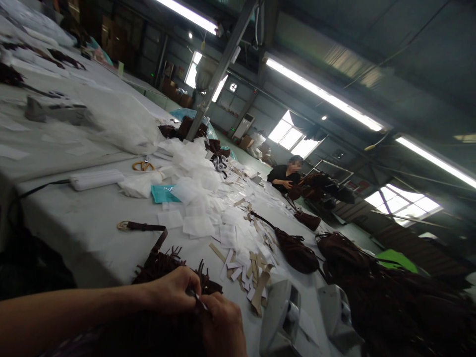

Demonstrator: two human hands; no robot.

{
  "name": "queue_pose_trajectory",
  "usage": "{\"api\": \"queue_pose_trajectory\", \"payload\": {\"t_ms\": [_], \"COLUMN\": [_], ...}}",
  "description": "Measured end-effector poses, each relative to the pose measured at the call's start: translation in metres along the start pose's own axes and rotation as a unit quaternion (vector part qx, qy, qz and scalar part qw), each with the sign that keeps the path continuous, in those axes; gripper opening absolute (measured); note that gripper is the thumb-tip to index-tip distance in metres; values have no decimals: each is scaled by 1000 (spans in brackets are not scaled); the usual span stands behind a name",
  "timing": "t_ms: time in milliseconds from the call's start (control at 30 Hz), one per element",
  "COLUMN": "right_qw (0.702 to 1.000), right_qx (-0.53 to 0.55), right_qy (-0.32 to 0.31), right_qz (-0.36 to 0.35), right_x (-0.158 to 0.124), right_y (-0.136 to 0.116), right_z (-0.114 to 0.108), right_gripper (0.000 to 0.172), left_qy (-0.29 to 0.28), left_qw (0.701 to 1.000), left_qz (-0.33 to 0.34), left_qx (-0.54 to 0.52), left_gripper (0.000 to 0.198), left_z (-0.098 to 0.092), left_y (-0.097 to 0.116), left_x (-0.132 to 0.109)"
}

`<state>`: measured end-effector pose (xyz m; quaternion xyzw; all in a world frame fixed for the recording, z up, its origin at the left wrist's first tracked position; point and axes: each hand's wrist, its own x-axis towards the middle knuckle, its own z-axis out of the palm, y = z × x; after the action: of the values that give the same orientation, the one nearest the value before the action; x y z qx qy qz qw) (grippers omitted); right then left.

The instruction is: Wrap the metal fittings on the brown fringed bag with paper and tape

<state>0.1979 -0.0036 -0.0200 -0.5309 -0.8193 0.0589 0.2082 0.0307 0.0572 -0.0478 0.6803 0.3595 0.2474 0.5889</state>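
Observation:
At the table's near edge my left hand [173, 290] and my right hand [225, 320] meet with fingers pinched. A small pale, shiny piece [201, 301] shows between their fingertips; its kind is too small to make out. Under and beyond the hands lies a dark brown fringed bag [163, 263], its lower part lost in shadow. From it a brown strap [148, 226] with a gold buckle [122, 225] stretches out to the left on the white table [92, 233].
Cut paper and tan strips [241, 267] litter the table beyond. Two grey tape dispensers [280, 317] stand at right, beside piled brown bags [390, 302]. Yellow-handled scissors [144, 164], a teal packet [163, 194] and a white power strip [96, 179] lie farther back. A person [284, 176] works across the table.

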Motion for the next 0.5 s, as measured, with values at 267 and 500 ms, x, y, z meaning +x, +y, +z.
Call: {"api": "queue_pose_trajectory", "payload": {"t_ms": [267, 500], "right_qw": [954, 949], "right_qx": [-125, -76], "right_qy": [221, 275], "right_qz": [-158, -137], "right_x": [-14, -25], "right_y": [5, 17], "right_z": [23, 33], "right_gripper": [29, 38], "left_qy": [-23, 53], "left_qw": [891, 878], "left_qz": [-186, -175], "left_qx": [-414, -442], "left_gripper": [21, 27], "left_z": [8, 10], "left_y": [7, 8], "left_x": [-6, -8]}}
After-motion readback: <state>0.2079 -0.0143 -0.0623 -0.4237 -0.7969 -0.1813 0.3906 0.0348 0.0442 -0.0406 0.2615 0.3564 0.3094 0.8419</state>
